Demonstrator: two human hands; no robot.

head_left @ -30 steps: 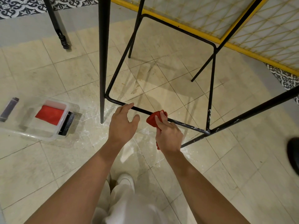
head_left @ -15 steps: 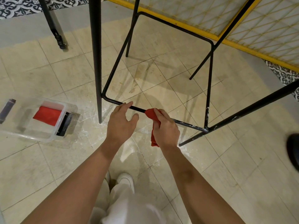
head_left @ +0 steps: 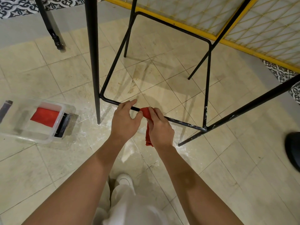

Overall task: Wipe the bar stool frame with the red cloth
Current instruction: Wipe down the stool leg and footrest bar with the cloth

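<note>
The black metal bar stool frame (head_left: 207, 82) stands on the tiled floor, its square footrest ring in the middle of the view. My right hand (head_left: 159, 129) is shut on the red cloth (head_left: 146, 113), which wraps the near footrest rail; a tail of cloth hangs down beside my palm. My left hand (head_left: 124, 120) rests its fingers over the same rail just left of the cloth, thumb close to the cloth. White specks mark the rail to the right, near the corner joint.
A clear plastic tub (head_left: 53, 134) holding another red cloth (head_left: 44, 118) sits on the floor at left. A yellow-framed mesh panel (head_left: 243, 18) lies behind the stool. Another black leg (head_left: 53, 34) stands far left; a dark object (head_left: 293, 150) is at the right edge.
My right hand has slid the red cloth leftward along the near rail, closing up to my left hand, which stays on the rail.
</note>
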